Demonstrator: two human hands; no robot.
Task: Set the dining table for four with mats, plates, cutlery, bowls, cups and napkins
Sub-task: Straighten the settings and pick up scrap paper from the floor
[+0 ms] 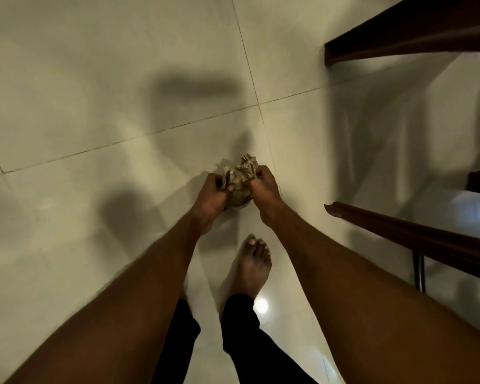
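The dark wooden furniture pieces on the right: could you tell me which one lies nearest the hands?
The lower rail, its rounded end pointing toward the right hand; the upper piece sits farther away.

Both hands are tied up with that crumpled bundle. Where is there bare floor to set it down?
Both the left hand and right hand grip the crumpled bundle. Bare tiled floor spreads left and ahead. The right side is crowded by dark wooden furniture; the bare foot fills the spot below.

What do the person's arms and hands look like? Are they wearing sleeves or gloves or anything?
No sleeves show: both arms are bare right up to the edge of the picture. The left hand and right hand wear no gloves, and no watch, ring or bracelet can be seen, though the picture is a bit blurry. Lower down are dark trousers and a bare foot.
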